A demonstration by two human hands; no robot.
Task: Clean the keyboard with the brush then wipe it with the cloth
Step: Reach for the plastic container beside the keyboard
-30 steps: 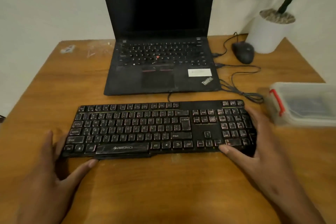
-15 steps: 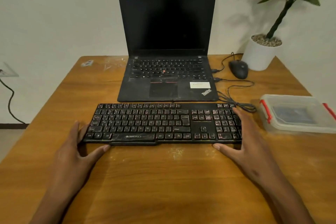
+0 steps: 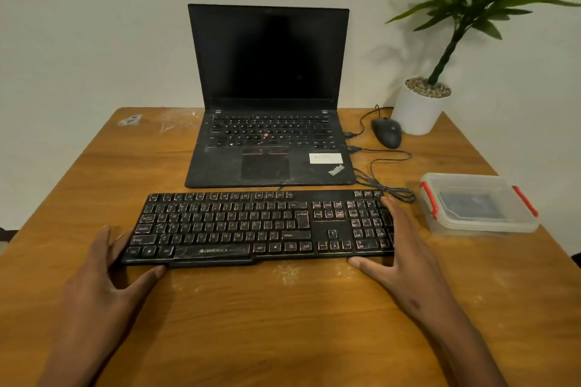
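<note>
1. Head view: my left hand (image 3: 103, 273) and right hand (image 3: 397, 258) grasp the two ends of the keyboard (image 3: 261, 226), thumbs on its front edge, fingers round its sides; it lies flat in front of the laptop (image 3: 270, 148).
2. I see no brush or cloth; something blue shows inside the lidded plastic box (image 3: 478, 204).
3. Shifting the keyboard could tug its cable (image 3: 386, 188), which I judge runs to the laptop.
4. Dust could scatter onto the wooden table (image 3: 283, 324), already speckled; a plain wall stands behind.
</note>
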